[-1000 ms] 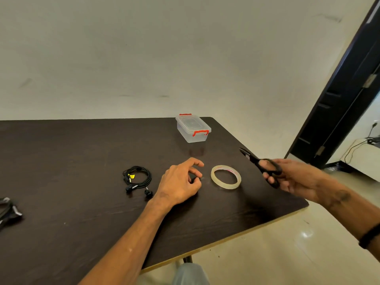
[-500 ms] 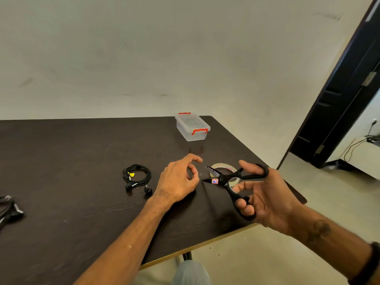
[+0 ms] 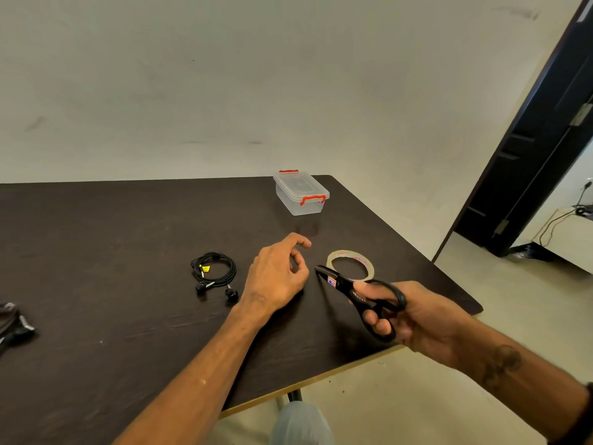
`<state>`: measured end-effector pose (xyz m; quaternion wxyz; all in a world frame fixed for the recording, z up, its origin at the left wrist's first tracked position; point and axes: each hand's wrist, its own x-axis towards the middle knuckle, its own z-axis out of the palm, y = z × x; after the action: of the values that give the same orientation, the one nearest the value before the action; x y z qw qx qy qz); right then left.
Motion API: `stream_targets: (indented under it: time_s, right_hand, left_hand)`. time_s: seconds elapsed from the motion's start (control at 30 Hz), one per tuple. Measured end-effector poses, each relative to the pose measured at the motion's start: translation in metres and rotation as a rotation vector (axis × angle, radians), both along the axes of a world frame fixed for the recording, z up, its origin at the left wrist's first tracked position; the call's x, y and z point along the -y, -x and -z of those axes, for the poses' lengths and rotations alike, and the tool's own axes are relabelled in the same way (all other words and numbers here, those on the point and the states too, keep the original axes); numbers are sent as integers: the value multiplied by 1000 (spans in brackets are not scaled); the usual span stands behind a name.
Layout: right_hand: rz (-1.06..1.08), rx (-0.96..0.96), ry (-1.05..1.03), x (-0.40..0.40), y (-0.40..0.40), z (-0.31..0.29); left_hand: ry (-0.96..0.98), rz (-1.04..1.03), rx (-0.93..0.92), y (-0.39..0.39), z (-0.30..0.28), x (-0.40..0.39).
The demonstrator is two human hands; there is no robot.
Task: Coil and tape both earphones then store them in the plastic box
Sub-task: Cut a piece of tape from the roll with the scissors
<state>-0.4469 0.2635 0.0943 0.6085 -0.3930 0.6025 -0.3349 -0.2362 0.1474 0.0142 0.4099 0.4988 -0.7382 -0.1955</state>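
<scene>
A coiled black earphone (image 3: pixel 213 271) lies on the dark table (image 3: pixel 112 332). To its right, my left hand (image 3: pixel 276 277) hovers low over the table with thumb and middle fingers pinched together; the clear tape strip between them is barely visible. My right hand (image 3: pixel 417 319) grips black scissors (image 3: pixel 346 285), whose closed blades point at my left fingertips. Just behind the blades a clear tape roll (image 3: pixel 349 255) lies flat. The clear plastic box (image 3: pixel 301 192) with red clips stands lidded at the table's far right corner. A second dark earphone bundle (image 3: pixel 14 326) sits at the left edge.
The table's front edge (image 3: pixel 321 377) runs diagonally below my arms, with floor beyond it. A dark door (image 3: pixel 529 139) stands open at the right. A plain wall rises behind the table.
My right hand brought the scissors in from the right toward my left fingertips. The blades were open half a second ago and are closed now. My left hand stayed in place.
</scene>
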Motion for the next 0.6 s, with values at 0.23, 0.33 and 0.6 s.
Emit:
stream_targets:
  time_s: [0.23, 0.33, 0.6]
  right_hand:
    - [-253, -597, 123, -9, 7, 2]
    - [-378, -848, 224, -8, 14, 6]
    - [-551, -1057, 332, -14, 49, 1]
  left_hand:
    - [46, 123, 48, 4, -3, 10]
    - [15, 332, 366, 12, -11, 20]
    - [-124, 432, 485, 20, -40, 47]
